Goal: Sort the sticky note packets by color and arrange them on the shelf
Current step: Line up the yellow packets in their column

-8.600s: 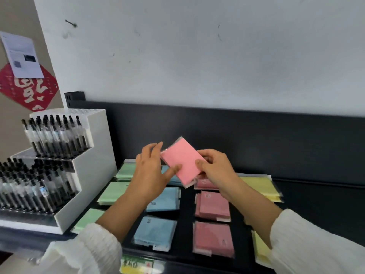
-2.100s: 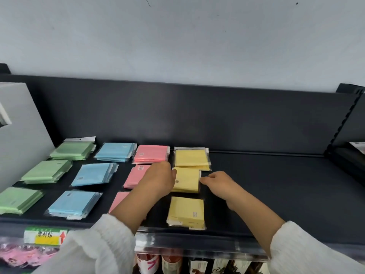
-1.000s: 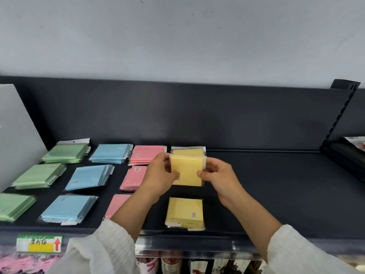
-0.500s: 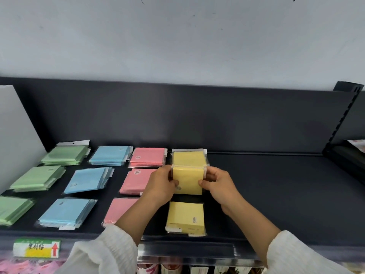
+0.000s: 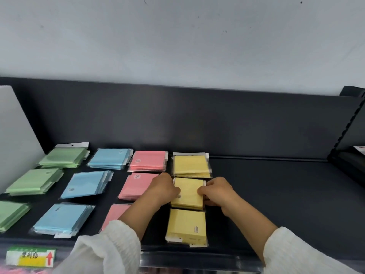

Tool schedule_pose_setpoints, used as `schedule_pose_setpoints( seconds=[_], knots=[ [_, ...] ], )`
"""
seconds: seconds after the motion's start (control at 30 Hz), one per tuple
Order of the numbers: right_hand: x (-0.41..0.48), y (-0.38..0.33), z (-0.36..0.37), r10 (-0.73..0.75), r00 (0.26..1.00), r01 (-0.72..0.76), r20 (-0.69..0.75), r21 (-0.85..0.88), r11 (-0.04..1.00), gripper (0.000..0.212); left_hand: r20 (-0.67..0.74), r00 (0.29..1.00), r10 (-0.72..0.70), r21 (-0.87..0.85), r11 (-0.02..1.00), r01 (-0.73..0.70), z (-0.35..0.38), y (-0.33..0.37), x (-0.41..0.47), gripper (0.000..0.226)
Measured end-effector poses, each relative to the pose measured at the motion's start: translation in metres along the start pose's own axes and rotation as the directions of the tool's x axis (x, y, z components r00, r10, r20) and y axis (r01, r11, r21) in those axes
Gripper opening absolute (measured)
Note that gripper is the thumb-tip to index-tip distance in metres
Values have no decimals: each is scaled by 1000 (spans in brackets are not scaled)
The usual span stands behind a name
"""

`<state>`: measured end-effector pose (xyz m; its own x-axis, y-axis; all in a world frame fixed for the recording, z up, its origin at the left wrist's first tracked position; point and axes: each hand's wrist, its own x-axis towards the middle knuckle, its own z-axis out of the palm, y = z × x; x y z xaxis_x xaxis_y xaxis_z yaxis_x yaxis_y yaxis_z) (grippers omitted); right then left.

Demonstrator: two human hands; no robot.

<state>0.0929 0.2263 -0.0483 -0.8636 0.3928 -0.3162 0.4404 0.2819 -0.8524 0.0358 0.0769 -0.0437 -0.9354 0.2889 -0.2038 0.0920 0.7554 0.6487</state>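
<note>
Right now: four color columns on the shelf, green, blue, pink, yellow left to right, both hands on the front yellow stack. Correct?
Not quite. In the head view the left hand and right hand are on the middle yellow stack, not the front yellow stack, which lies untouched. The column order on the shelf is as you said.

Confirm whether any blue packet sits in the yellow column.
No. The yellow column holds only yellow packets, back to front, while the blue packets fill their own column further left, beyond the pink packets.
</note>
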Motion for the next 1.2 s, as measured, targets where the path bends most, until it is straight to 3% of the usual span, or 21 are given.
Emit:
schedule_pose_setpoints(
  seconds=[0.2, 0.37, 0.47, 0.63, 0.77, 0.87, 0.97, 1.07, 1.2],
  knots=[
    [-2, -6, -21, 32, 998, -28, 53, -63, 998, 14, -14, 999, 45, 137, 990, -42, -11, 0, -1, 24],
    [17, -22, -51, 12, 990, -22, -142, -72, 997, 37, -117, 989, 93, 28, 996, -90, -31, 18, 12, 26],
    [35, -29, -48, 32, 994, -36, -100, -33, 999, 56, -39, 996, 83, -4, 997, -83, -28, 26, 25, 29],
    [65, -29, -33, 83, 997, -83, -9, -12, 996, 62, 15, 999, 36, 34, 999, -36, -17, 31, 44, 36],
    [84, -28, -23, 81, 997, -82, -9, -142, 986, 72, -14, 1000, -11, 90, 996, 12, -8, 36, 56, 38],
    [86, -29, -16, 78, 997, -80, -16, -190, 978, 54, -65, 997, -35, 162, 986, 45, 2, 36, 58, 28],
    [85, -28, -12, 68, 998, -68, 2, -36, 997, 27, -151, 988, -27, 118, 992, 45, 10, 33, 58, 25],
    [83, -29, -11, 46, 999, -47, 8, 140, 989, 24, -194, 981, -18, 53, 998, 28, 10, 32, 56, 28],
    [77, -24, -15, 28, 1000, -26, -6, 209, 978, 23, -234, 972, 8, 46, 999, 2, 9, 32, 55, 33]
  ],
)
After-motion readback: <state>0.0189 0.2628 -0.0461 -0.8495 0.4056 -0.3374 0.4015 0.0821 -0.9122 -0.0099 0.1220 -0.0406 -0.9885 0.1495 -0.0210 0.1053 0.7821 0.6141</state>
